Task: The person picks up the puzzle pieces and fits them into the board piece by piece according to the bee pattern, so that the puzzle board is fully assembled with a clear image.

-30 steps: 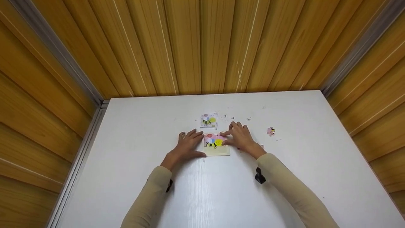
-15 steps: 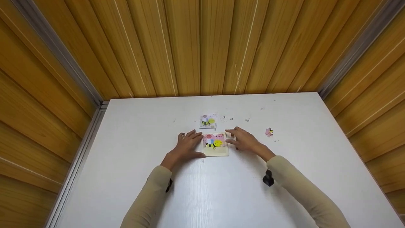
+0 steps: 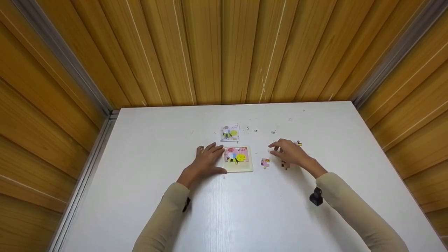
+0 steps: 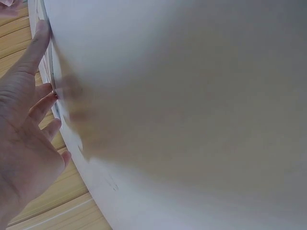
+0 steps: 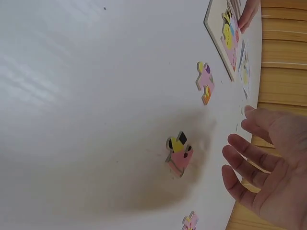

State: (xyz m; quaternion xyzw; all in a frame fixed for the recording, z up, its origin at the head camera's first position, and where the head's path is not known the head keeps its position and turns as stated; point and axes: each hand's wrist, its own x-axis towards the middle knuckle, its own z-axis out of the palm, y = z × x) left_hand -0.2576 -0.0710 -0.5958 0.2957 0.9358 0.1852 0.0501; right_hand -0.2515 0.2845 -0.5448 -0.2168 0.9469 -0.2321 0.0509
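A square wooden puzzle board (image 3: 238, 167) lies on the table, its upper part filled with joined pieces showing a bee on pink. My left hand (image 3: 208, 161) rests along the board's left edge, fingers spread and thumb at the lower corner. To the right, my right hand (image 3: 288, 152) hovers over the table with loosely bent fingers and nothing in them. Below it lies a pink, yellow and black puzzle piece (image 5: 180, 154). Between hand and board is another puzzle piece (image 3: 265, 162) in pink. A third puzzle piece (image 5: 190, 221) lies beyond, partly hidden by the hand in the head view.
A small picture card (image 3: 230, 133) with the same bee lies just behind the board. Small dark specks are scattered on the white table (image 3: 157, 140). Wood-patterned walls (image 3: 203, 52) stand at the back and both sides.
My right hand has moved from the board's right edge out to the right, uncovering two loose puzzle pieces and partly covering the far one. My left hand stays at the board.
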